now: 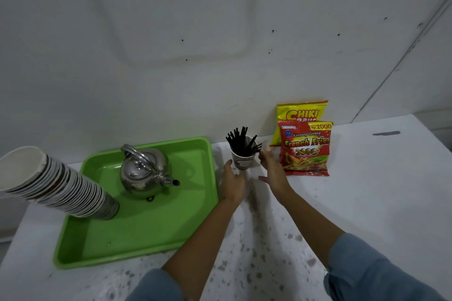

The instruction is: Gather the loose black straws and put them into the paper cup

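- The black straws (241,142) stand bunched in the paper cup (242,159), which sits at the far side of the counter (367,190), just right of the green tray (137,234).
- My left hand (232,184) and right hand (274,173) flank the cup, fingers (265,155) spread and gripping nothing, ready to steady it if it tips.
- I see no loose straws, so I judge the gathering done.
- The straws lean outward, top-heavy; the snack bags (305,148) stand close on the right.
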